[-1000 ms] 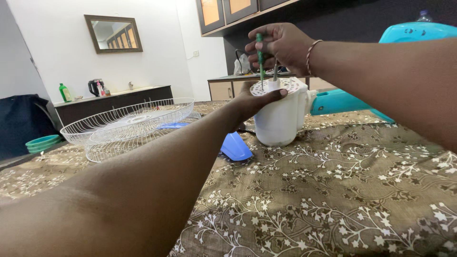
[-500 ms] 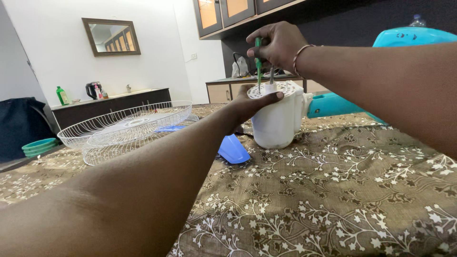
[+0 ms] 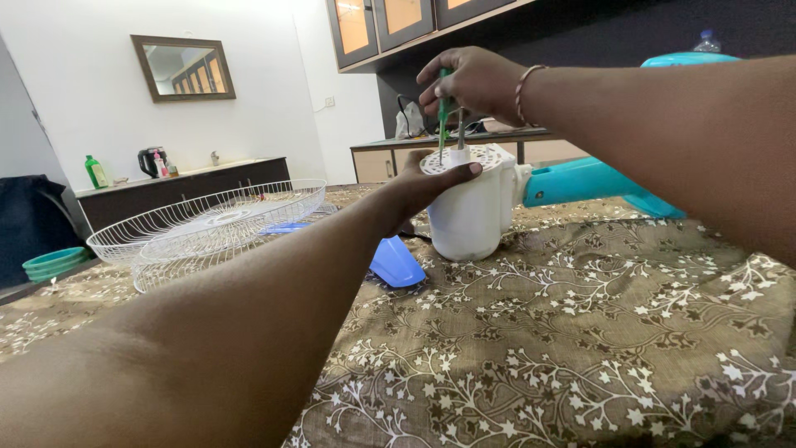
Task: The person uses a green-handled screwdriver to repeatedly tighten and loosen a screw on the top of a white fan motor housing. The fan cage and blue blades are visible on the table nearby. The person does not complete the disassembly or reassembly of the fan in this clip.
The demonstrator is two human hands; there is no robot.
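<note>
— Where is the white fan motor housing (image 3: 468, 207), and how does it sit?

— It stands on end on the brown floral cloth (image 3: 580, 348), its long axis upright, the perforated round face turned up and a thin metal shaft (image 3: 461, 129) rising from the middle. A turquoise fan body (image 3: 597, 178) lies behind it to the right, touching or just beside it; I cannot tell which.

— And the hands?

— The left hand (image 3: 427, 187) is curled against the housing's near side, thumb laid over the top rim. The right hand (image 3: 477, 83) is above it, fingers closed round a green screwdriver (image 3: 444, 112) that points straight down, parallel to the shaft, its tip at the perforated face.

— What lies around?

— A blue fan blade (image 3: 396, 261) rests flat on the cloth just left of the housing. Further left, two white wire fan guards (image 3: 207, 228) lie stacked. Beyond them are a dark sideboard (image 3: 182, 191) with a kettle (image 3: 153, 160) and a green bottle (image 3: 96, 172), and a mirror (image 3: 182, 68) on the wall.
</note>
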